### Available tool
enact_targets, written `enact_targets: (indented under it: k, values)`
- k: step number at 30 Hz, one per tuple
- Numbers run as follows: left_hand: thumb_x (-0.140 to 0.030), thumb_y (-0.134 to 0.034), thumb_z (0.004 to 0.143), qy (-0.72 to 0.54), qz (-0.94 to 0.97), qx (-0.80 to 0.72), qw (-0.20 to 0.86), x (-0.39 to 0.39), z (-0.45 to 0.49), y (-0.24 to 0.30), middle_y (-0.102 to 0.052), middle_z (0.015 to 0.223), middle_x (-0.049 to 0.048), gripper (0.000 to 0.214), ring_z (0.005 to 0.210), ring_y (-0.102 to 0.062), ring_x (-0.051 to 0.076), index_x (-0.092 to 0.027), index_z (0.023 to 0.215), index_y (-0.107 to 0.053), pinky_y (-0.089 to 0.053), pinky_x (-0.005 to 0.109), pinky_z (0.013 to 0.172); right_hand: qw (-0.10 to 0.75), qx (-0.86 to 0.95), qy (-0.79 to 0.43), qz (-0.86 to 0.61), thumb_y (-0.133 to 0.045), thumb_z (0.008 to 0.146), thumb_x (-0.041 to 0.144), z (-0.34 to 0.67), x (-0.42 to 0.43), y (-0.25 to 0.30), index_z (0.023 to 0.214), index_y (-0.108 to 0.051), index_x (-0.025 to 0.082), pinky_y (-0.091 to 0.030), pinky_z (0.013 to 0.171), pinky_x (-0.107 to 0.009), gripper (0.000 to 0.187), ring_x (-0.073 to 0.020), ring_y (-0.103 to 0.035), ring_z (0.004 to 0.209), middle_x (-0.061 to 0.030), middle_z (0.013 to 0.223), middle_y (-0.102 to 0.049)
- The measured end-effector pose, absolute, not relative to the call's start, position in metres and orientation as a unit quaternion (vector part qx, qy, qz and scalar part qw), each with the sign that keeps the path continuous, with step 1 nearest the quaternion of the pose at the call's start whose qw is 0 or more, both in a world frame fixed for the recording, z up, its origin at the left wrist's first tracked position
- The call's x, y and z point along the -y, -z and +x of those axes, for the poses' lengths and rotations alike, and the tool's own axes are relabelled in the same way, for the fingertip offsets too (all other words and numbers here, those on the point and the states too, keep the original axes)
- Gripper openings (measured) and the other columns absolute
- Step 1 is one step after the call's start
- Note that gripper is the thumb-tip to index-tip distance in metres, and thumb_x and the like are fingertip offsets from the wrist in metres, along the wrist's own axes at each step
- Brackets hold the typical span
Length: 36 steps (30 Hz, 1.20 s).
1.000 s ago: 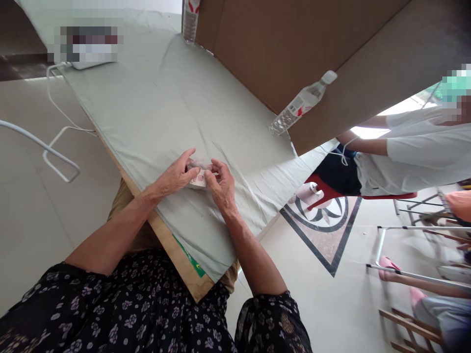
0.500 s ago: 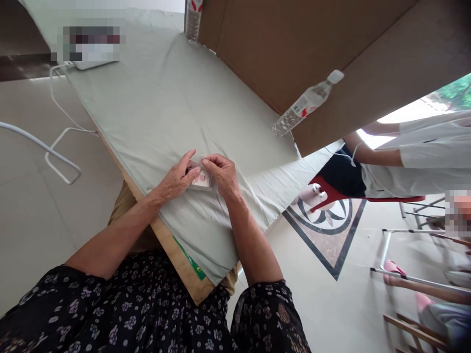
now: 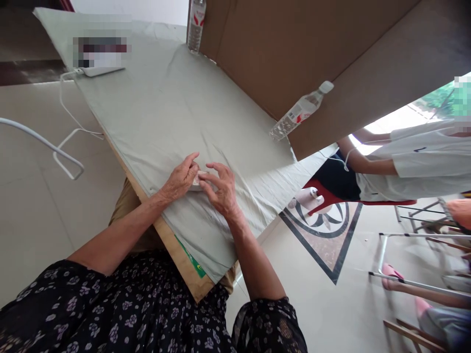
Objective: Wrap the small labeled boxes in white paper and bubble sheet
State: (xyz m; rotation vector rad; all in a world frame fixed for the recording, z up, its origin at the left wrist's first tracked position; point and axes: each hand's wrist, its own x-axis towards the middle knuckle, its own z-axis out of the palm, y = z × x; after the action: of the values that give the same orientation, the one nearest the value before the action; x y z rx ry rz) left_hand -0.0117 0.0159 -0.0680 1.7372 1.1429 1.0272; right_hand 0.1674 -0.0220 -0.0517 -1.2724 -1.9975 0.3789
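Small printed packet (image 3: pixel 196 180), pale with reddish marks, sits between a person's left hand (image 3: pixel 179 179) and right hand (image 3: pixel 221 189) near the close end of a cloth-covered surface (image 3: pixel 147 113). The right hand, its thumb and fingertips drawn together above the packet half a second ago, has opened out, and its fingers now reach over the packet's right end. That hides more of the printed face and suggests that the handling is under way. The right hand's fingers are loosely curved and apart, at least one fingertip appearing to touch the packet. The left hand lies at the left end, one finger stretched out; whether it pinches the packet or merely steadies it cannot be told. Beyond, well apart from both hands, a clear plastic bottle (image 3: pixel 294 117) stands by a cardboard panel (image 3: pixel 272 54).
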Motion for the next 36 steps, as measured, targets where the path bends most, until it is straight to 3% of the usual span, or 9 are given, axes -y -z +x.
enact_targets:
  k: [3, 7, 11, 15, 18, 23, 27, 32, 36]
  values:
    - [-0.04, -0.044, 0.1, -0.414, 0.673, -0.454, 0.412, -0.017, -0.013, 0.068, -0.066, 0.097, 0.0036, 0.056, 0.085, -0.06, 0.017, -0.012, 0.148, -0.049, -0.05, 0.03, 0.085, 0.324, 0.808, -0.117, -0.478, -0.069, 0.095, 0.037, 0.174, 0.035, 0.052, 0.118, -0.076, 0.032, -0.037, 0.119, -0.054, 0.024, -0.0315, -0.051, 0.143, -0.0085, 0.15, -0.061]
    - [-0.041, -0.051, 0.096, -0.434, 0.652, -0.446, 0.433, -0.019, -0.014, 0.068, -0.063, 0.092, 0.0019, 0.059, 0.079, -0.057, 0.015, -0.01, 0.146, -0.051, -0.049, 0.03, 0.08, 0.345, 0.804, -0.116, -0.471, -0.07, 0.094, 0.05, 0.185, 0.032, 0.051, 0.131, -0.068, 0.03, -0.038, 0.122, -0.054, 0.042, -0.0308, -0.049, 0.147, -0.0112, 0.159, -0.052]
    - [-0.038, -0.059, 0.09, -0.456, 0.627, -0.437, 0.456, -0.021, -0.013, 0.069, -0.061, 0.087, 0.0005, 0.06, 0.073, -0.055, 0.014, -0.009, 0.142, -0.054, -0.049, 0.029, 0.074, 0.329, 0.815, -0.149, -0.454, -0.072, 0.09, 0.058, 0.185, 0.012, 0.055, 0.142, -0.058, 0.026, -0.04, 0.121, -0.054, 0.063, -0.0318, -0.051, 0.146, -0.0143, 0.155, -0.056]
    - [-0.037, -0.062, 0.087, -0.474, 0.593, -0.439, 0.481, -0.022, -0.014, 0.069, -0.061, 0.083, -0.0007, 0.057, 0.068, -0.054, 0.013, -0.012, 0.138, -0.057, -0.048, 0.027, 0.066, 0.323, 0.817, -0.17, -0.447, -0.075, 0.09, 0.05, 0.177, 0.004, 0.066, 0.13, -0.065, 0.024, -0.048, 0.112, -0.05, 0.048, -0.0312, -0.065, 0.126, -0.0125, 0.13, -0.072]
    - [-0.04, -0.062, 0.089, -0.509, 0.567, -0.43, 0.484, -0.023, -0.015, 0.07, -0.067, 0.09, 0.0017, 0.05, 0.075, -0.06, 0.015, -0.018, 0.134, -0.061, -0.051, 0.029, 0.07, 0.362, 0.803, -0.148, -0.45, -0.075, 0.091, 0.047, 0.173, 0.005, 0.07, 0.125, -0.066, 0.023, -0.051, 0.107, -0.048, 0.043, -0.0305, -0.067, 0.119, -0.0124, 0.124, -0.074]
    - [-0.04, -0.064, 0.088, -0.573, 0.531, -0.431, 0.452, -0.027, -0.018, 0.078, -0.072, 0.113, 0.0069, 0.05, 0.104, -0.067, 0.021, -0.022, 0.135, -0.062, -0.054, 0.037, 0.097, 0.376, 0.788, -0.118, -0.474, -0.071, 0.094, 0.045, 0.172, -0.005, 0.074, 0.129, -0.064, 0.023, -0.049, 0.109, -0.048, 0.042, -0.0305, -0.065, 0.123, -0.0138, 0.13, -0.072]
    - [-0.038, -0.064, 0.088, -0.546, 0.558, -0.454, 0.43, -0.024, -0.018, 0.081, -0.07, 0.123, 0.0109, 0.052, 0.113, -0.067, 0.024, -0.02, 0.137, -0.061, -0.055, 0.041, 0.101, 0.349, 0.798, -0.127, -0.476, -0.071, 0.094, 0.044, 0.174, -0.011, 0.079, 0.13, -0.064, 0.022, -0.05, 0.109, -0.048, 0.043, -0.0305, -0.065, 0.124, -0.0145, 0.131, -0.072]
    - [-0.031, -0.066, 0.089, -0.521, 0.653, -0.454, 0.309, -0.014, -0.016, 0.074, -0.063, 0.136, 0.0114, 0.047, 0.125, -0.061, 0.025, -0.024, 0.134, -0.067, -0.055, 0.042, 0.104, 0.361, 0.796, -0.089, -0.478, -0.071, 0.094, 0.046, 0.177, 0.002, 0.077, 0.147, -0.053, 0.023, -0.045, 0.117, -0.05, 0.061, -0.0312, -0.055, 0.142, -0.0159, 0.152, -0.059]
    - [-0.027, -0.064, 0.09, -0.503, 0.68, -0.455, 0.28, -0.008, -0.016, 0.071, -0.059, 0.136, 0.0127, 0.036, 0.132, -0.059, 0.027, -0.022, 0.125, -0.072, -0.053, 0.047, 0.111, 0.345, 0.809, -0.037, -0.475, -0.065, 0.099, 0.037, 0.178, 0.011, 0.074, 0.136, -0.064, 0.03, -0.044, 0.117, -0.051, 0.038, -0.0303, -0.053, 0.144, -0.0119, 0.154, -0.056]
